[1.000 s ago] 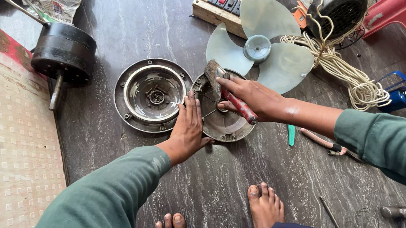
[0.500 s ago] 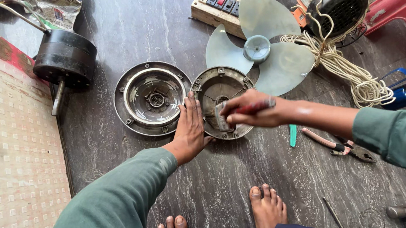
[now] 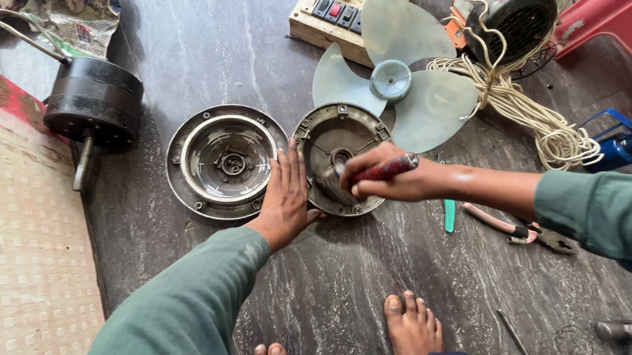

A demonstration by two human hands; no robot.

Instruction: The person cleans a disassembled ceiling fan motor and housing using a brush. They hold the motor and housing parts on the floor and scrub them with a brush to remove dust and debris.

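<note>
Head view shows the left hand [image 3: 284, 196] pressing flat with fingers together on the floor-lying metal cover [image 3: 341, 156], likely heavy, rigid, best gripped by its rim, while the right hand [image 3: 390, 180] fists a red-handled tool [image 3: 385, 168].

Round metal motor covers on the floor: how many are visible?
2. The wider round metal cover lies apart, left of the left hand. The smaller round metal cover is under both hands, beside the pale fan blade.
</note>
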